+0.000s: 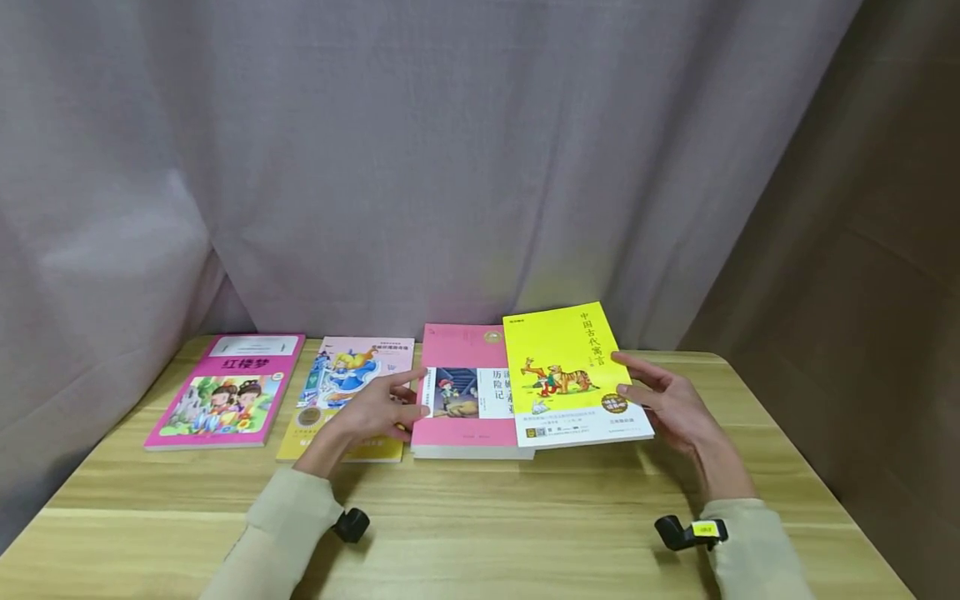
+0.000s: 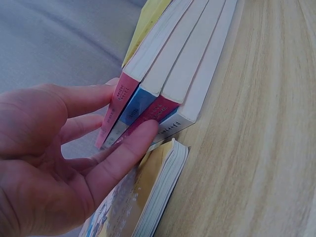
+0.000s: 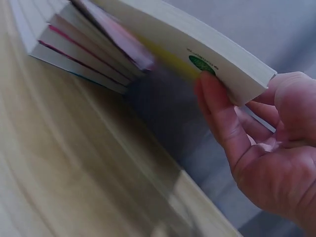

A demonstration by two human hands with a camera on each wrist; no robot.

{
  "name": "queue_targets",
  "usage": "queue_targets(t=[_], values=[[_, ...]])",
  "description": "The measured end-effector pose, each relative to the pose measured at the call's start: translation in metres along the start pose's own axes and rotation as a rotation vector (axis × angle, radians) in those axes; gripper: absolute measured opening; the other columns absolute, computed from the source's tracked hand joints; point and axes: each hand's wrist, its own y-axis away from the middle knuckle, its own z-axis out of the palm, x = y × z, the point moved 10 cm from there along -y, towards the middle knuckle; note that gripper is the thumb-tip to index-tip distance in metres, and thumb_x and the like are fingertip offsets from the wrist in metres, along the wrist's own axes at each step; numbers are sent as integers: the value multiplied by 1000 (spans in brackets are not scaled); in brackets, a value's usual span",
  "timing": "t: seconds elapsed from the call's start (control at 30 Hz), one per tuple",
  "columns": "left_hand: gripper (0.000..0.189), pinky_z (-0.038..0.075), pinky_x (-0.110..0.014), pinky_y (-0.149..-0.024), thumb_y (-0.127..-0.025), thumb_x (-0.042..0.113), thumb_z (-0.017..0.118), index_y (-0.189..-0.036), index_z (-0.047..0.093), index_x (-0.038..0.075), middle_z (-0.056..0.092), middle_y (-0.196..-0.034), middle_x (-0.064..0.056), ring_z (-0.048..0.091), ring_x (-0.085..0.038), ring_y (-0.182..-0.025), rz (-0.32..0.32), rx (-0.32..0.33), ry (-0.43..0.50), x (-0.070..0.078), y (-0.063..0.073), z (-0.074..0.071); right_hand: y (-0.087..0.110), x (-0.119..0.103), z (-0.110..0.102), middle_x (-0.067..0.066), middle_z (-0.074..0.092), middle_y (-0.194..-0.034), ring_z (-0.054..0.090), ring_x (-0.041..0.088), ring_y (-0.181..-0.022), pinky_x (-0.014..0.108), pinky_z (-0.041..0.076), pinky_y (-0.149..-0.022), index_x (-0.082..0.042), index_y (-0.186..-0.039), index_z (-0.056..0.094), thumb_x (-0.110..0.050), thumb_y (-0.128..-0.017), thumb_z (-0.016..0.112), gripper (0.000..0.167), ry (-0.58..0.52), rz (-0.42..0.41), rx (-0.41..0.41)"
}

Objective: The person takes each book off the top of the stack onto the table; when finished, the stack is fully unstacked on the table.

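Sleeves (image 1: 281,537), yellow book (image 1: 568,375) partly hiding pink book (image 1: 465,429), curtain (image 1: 450,167) behind

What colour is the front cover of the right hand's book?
Mostly yellow cover, with a white bottom band; clearest in head view.

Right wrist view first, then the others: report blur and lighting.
Right wrist: table looks smeared, right hand clearer. Left wrist: dim, cool cast; stacked books have fairly crisp edges. Head: brightest; the title on the yellow book is legible, curtain darkens toward the far right.
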Motion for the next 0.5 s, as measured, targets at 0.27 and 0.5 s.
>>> queue_targets(t=[0.27, 0.5], values=[[75, 67, -39, -75, -99, 7, 72, -165, 37, 14, 54, -133, -27, 67, -23, -85, -6, -1, -6, -1, 0, 0, 6, 3, -30, -12, 60, -123, 73, 10, -96, 29, 65, -78, -18, -165, 40, -12, -101, 72, 72, 28, 28, 58], [75, 67, -37, -76, -100, 6, 71, -166, 36, 13, 54, -128, -25, 66, -22, -84, 4, -7, 16, 0, -1, 0, 4, 14, -43, -10, 55, -125, 71, 10, -96, 30, 65, -79, -20, -166, 36, -17, -103, 70, 72, 112, 52, 73]])
